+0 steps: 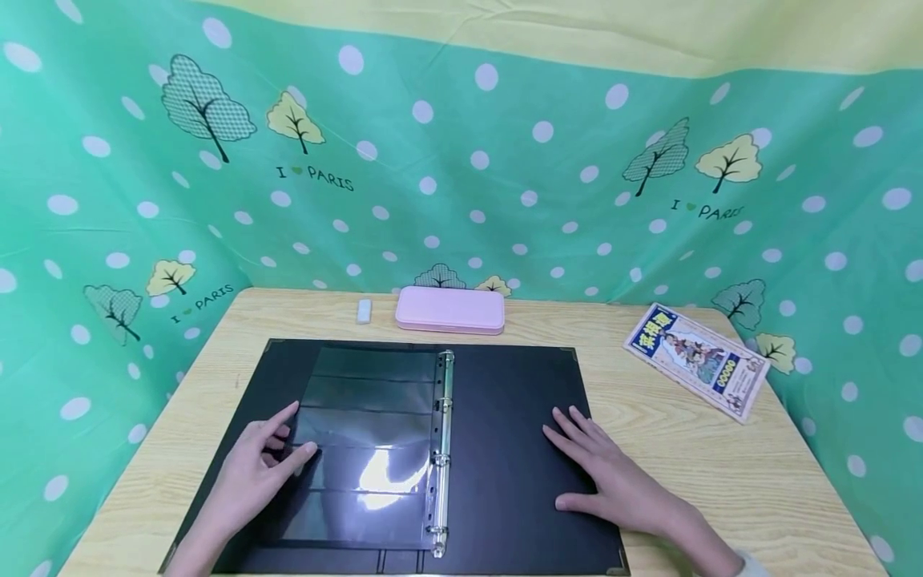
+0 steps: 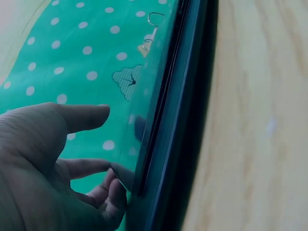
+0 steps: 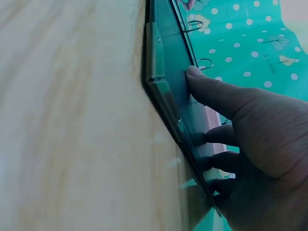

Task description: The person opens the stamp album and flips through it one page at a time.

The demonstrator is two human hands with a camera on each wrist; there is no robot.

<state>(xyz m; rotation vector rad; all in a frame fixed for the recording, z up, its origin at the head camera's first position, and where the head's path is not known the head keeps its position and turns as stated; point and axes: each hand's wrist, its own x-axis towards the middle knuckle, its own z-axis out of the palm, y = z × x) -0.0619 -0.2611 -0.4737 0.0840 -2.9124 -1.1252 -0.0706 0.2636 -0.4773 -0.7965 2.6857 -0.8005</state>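
Note:
A black ring binder [image 1: 515, 449] lies spread flat on the table, its metal rings [image 1: 444, 457] along the middle. Glossy dark pocket sheets [image 1: 368, 433] with horizontal strips cover much of its left side. My left hand [image 1: 248, 473] is over the left edge of these sheets, thumb and forefinger spread apart; in the left wrist view the thumb [image 2: 89, 118] stands off the surface and the forefinger reaches the sheets' edge. On the bare right inside cover rests my right hand [image 1: 606, 473], fingers spread, as the right wrist view also shows.
Behind the binder lie a pink pencil case [image 1: 450, 310] and a small pale eraser-like block [image 1: 364, 311]. An illustrated paper packet with printed characters [image 1: 697, 361] is at the right. A green dotted cloth [image 1: 476, 184] hangs around the wooden table [image 1: 627, 401].

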